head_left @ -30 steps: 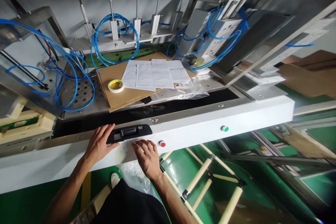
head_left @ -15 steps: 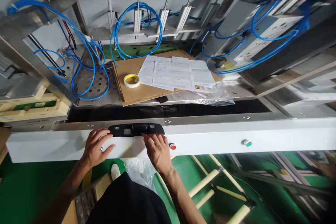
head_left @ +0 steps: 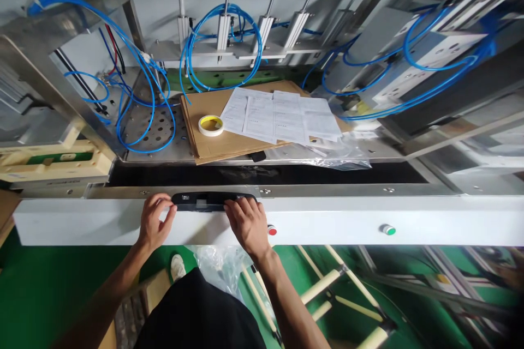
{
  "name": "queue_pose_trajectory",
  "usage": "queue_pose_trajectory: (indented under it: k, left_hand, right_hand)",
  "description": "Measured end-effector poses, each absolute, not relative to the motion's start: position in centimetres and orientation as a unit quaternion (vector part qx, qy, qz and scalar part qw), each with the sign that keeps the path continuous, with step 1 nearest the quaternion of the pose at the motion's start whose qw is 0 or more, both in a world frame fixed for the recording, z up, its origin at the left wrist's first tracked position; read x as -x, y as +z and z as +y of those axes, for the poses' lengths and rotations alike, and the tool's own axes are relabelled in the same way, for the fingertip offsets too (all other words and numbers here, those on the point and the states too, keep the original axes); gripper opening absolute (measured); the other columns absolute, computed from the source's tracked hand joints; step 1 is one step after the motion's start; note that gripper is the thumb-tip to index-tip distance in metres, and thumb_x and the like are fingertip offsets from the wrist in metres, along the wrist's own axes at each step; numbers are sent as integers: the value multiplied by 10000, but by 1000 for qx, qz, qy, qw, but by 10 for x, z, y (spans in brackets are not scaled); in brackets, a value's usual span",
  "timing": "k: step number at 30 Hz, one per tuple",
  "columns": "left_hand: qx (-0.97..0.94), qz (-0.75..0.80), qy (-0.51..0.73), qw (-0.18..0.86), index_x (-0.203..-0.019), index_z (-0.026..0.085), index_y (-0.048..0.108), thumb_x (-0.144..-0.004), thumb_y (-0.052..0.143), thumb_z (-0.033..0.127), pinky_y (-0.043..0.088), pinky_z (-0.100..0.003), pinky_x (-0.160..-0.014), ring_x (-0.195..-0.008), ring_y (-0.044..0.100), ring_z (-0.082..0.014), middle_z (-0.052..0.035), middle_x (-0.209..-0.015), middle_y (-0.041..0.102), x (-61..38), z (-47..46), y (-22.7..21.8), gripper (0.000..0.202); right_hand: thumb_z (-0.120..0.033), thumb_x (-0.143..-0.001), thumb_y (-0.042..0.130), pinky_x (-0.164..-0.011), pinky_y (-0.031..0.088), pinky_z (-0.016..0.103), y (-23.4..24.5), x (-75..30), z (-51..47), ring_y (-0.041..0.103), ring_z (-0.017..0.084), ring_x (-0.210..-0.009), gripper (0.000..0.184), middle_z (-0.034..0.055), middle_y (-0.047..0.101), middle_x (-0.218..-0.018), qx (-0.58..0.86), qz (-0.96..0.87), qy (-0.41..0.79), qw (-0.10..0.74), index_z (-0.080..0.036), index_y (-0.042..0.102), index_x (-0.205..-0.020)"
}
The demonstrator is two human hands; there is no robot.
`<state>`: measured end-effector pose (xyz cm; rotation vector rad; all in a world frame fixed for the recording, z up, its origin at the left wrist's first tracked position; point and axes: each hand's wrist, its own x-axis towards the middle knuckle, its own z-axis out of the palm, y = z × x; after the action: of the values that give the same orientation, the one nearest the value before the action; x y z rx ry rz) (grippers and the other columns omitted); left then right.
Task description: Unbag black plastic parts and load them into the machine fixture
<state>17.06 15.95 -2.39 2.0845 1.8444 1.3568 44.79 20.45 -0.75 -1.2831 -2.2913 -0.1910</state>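
The left hand has thumb and forefinger nearly together, pinching the left end of a black, elongated, plastic-looking trim piece; the right hand curls bent fingers over its right end, thumb hidden, so its grip cannot be told. The piece lies along the upper edge of a white, smooth-faced front beam. It is judged light and stiff, smooth enough to slip and liable to scratch; both rounded ends offer the best hold, clear of the central recess. No brand is legible on it. Beyond, a white tape roll with a yellow core shows no readable label; white printed paper sheets on flat brown cardboard carry text too small to read.
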Motion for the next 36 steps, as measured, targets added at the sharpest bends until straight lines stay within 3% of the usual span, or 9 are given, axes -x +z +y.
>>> queue_pose_trajectory:
  k: [3,8,13,16,19,22,28,33,36]
  left_hand:
    - [-641,628,441,10,-905,230,627,-1024,547,327,529,-390,-820,-876,672,-233,-50,-898,701,-177,164,-29,173]
    - [-612,662,432,-12,-1012,221,650,-1027,567,364,519,-423,-843,-876,678,-253,-63,-935,725,-179,162,-33,165]
    - [-661,624,404,-104,-1319,210,627,-1019,613,321,500,-509,-1058,-1208,666,-326,-156,-1273,717,-193,147,-20,321]
    - [-793,540,268,-82,-1532,211,495,-1024,615,382,408,-538,-1209,-1455,530,-354,-163,-1563,574,-211,151,-15,550]
    - [-835,513,188,-64,-1631,166,354,-1054,561,394,384,-528,-1249,-1513,479,-332,-158,-1642,493,-219,166,-21,654]
    - [-841,513,161,-61,-1647,170,338,-1060,549,343,422,-508,-1231,-1486,517,-323,-145,-1630,512,-215,177,-29,648]
    - [-857,496,139,-37,-1563,173,485,-1046,583,403,481,-466,-1188,-1419,586,-324,-155,-1568,583,-203,177,-22,574]
    - [-864,478,157,20,-1539,165,498,-1049,552,410,505,-454,-1169,-1380,618,-305,-163,-1515,628,-203,177,-10,551]
    - [-867,470,161,34,-1492,144,531,-1039,569,402,522,-459,-1150,-1358,630,-309,-171,-1487,645,-206,177,-2,523]
  right_hand:
    - [-251,-1071,533,-799,356,386,-6,-443,212,537,235,-869,206,70,691,-929,481,-840,-63,244,-211,729,-1122]
    - [-145,-1012,492,-964,385,424,-4,-439,222,546,282,-1158,438,120,677,-1306,468,-849,-23,244,-222,623,-1423]
    - [-127,-973,493,-942,368,409,-1,-438,228,560,277,-1024,431,99,721,-1084,461,-861,26,210,-184,637,-1376]
    - [-138,-982,493,-905,355,406,-2,-434,228,549,282,-995,347,97,716,-1047,479,-853,23,206,-178,666,-1280]
    - [-156,-1013,476,-869,352,411,-2,-431,227,546,277,-944,280,91,720,-1006,489,-847,20,207,-181,680,-1204]
    - [-198,-1064,433,-860,368,413,3,-431,223,555,265,-905,274,83,727,-957,496,-842,16,211,-196,692,-1153]
    - [-356,-1079,515,-1128,349,480,16,-435,183,554,294,-1265,379,117,715,-1288,484,-827,-17,284,-219,591,-1424]
    - [-137,-1050,488,-997,438,414,1,-438,166,593,253,-1143,504,98,733,-1232,413,-879,-39,235,-262,535,-1536]
    - [-110,-1034,475,-922,446,407,-1,-439,173,585,263,-1047,468,108,734,-1162,415,-883,-26,216,-230,599,-1470]
